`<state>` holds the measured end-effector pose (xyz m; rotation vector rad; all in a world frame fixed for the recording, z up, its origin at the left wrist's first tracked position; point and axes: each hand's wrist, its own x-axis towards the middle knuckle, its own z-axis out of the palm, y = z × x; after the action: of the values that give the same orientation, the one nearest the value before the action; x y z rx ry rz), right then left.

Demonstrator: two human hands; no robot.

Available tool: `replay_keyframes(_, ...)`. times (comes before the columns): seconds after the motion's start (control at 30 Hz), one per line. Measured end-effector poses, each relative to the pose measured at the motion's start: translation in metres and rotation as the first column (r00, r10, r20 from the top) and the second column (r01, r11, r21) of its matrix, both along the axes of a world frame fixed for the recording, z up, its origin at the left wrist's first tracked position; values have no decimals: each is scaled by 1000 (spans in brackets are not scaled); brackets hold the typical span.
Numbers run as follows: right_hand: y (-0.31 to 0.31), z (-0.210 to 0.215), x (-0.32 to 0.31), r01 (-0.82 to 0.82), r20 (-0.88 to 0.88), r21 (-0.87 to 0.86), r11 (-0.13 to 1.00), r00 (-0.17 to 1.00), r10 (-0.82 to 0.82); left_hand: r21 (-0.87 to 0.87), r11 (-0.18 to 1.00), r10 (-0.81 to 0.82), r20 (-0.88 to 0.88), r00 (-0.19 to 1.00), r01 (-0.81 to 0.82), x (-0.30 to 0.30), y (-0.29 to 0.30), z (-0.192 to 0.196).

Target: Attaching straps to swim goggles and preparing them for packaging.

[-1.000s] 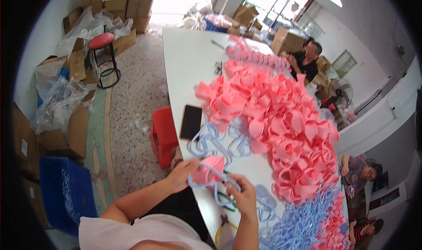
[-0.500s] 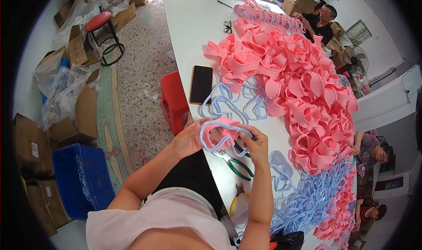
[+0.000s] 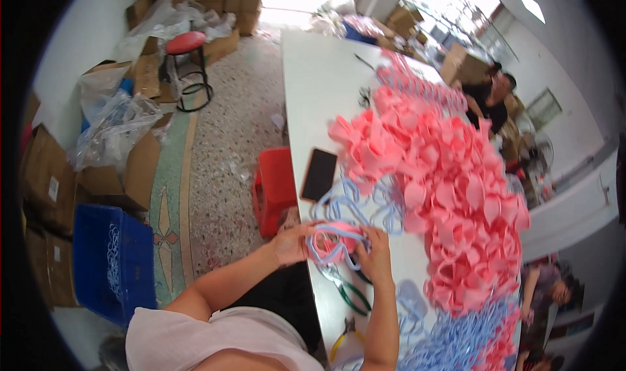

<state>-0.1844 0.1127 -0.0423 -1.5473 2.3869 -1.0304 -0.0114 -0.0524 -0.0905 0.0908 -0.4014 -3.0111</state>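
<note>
Between my hands, over the near table edge, is a pale blue bendy tube frame (image 3: 310, 248) with a pink foam band (image 3: 348, 230) inside and against it. My left hand (image 3: 291, 246) pinches the left side of the frame. At the opposite side, my right hand (image 3: 376, 253) has its fingers closed on the frame and the band. Just below lie green-handled pliers (image 3: 355, 299), partly hidden by the held piece. Closer to me are yellow-handled cutters (image 3: 349, 335). More blue frames (image 3: 355, 201) lie loose beyond my hands.
A heap of pink foam bands (image 3: 456, 201) covers the table's right side, with a pile of blue frames (image 3: 450, 338) nearer me. A phone (image 3: 319, 175) lies by the left edge. A red stool (image 3: 276, 188) and blue bin (image 3: 114, 267) stand left. Co-workers (image 3: 490, 103) sit across.
The view has tilted up, so the whole scene sits lower in the picture. The held frame is turned slightly and the band shows more within it; both hands keep their grip.
</note>
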Motion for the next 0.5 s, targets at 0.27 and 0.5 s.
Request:
replay_keyframes(0.27,7,46,21,40,288,18,999,957,-44,161,984,76,18,997,-78,10,1,2)
replay_keyframes(0.5,31,65,7,-93,737,136,986,675,-38,255,965,-56,-57,997,69,10,8,12)
